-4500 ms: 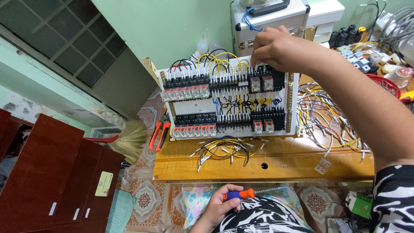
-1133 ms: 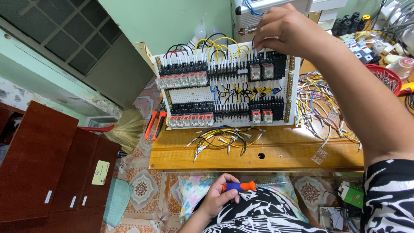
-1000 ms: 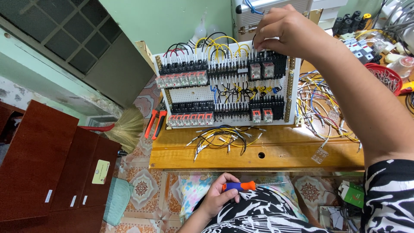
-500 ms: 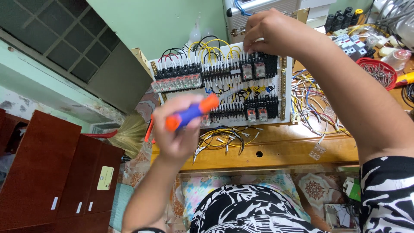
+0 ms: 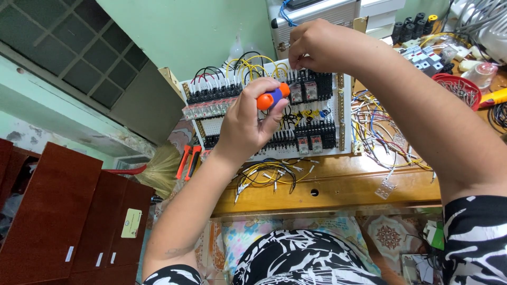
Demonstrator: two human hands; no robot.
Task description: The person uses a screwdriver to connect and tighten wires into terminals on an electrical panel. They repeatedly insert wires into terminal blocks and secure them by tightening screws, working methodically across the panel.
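Note:
A white wiring panel (image 5: 346, 124) with rows of black relays and terminal blocks lies on a wooden table (image 5: 343, 187). My left hand (image 5: 245, 124) is raised over the panel's middle and grips an orange and blue screwdriver (image 5: 272, 97), its tip pointing toward the upper relay row. My right hand (image 5: 314, 46) pinches at the top edge of the panel, by the yellow wires (image 5: 253, 66) and the upper relays (image 5: 311, 89); what its fingers hold is hidden.
Loose wire bundles lie right of the panel (image 5: 383, 124) and below it (image 5: 264, 174). Orange-handled pliers (image 5: 187, 161) hang at the table's left edge. A red bowl (image 5: 458, 89), a metal case (image 5: 311, 16), a brown cabinet (image 5: 58, 211) and a broom (image 5: 156, 169) stand around.
My left hand has come up from my lap with the screwdriver and now holds it over the panel's upper middle. The right hand has stayed at the panel's top edge.

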